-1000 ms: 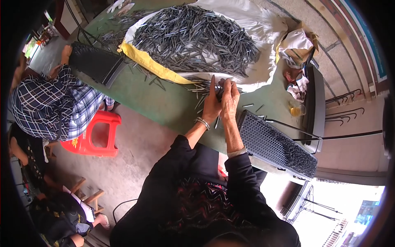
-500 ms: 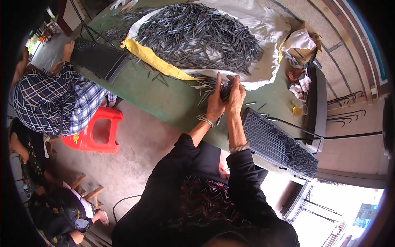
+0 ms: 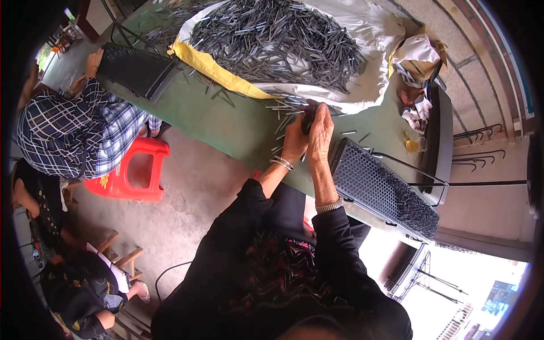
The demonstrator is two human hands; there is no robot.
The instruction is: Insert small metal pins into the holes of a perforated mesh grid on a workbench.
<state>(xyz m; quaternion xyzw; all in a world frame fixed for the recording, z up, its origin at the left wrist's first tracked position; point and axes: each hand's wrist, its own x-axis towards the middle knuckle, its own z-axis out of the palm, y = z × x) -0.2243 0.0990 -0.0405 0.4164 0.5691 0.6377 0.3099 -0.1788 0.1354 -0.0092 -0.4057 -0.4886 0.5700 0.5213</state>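
My left hand [image 3: 293,141] and my right hand [image 3: 321,135] are held together over the near edge of the green table, just below the sack. Between them is a bunch of thin dark strips [image 3: 307,120], closed in by the fingers of both hands. Close by to the right lies a black honeycomb tray [image 3: 365,178], its far right end filled with dark pieces. A heap of similar dark strips [image 3: 277,42] rests on an opened white sack [image 3: 377,79] with a yellow band, and loose strips lie between the sack and my hands.
To the left a co-worker in a checked top has a hand on another black tray [image 3: 133,73]. A red plastic stool [image 3: 150,164] stands below the table edge. A cup with yellow liquid [image 3: 415,145], crumpled cloth [image 3: 418,113] and a wire rack [image 3: 442,184] are at the right.
My left fingers, stretched upward before, have curled in around the bunch, and my right fingers have closed on it too. The bunch has tilted more upright between my palms.
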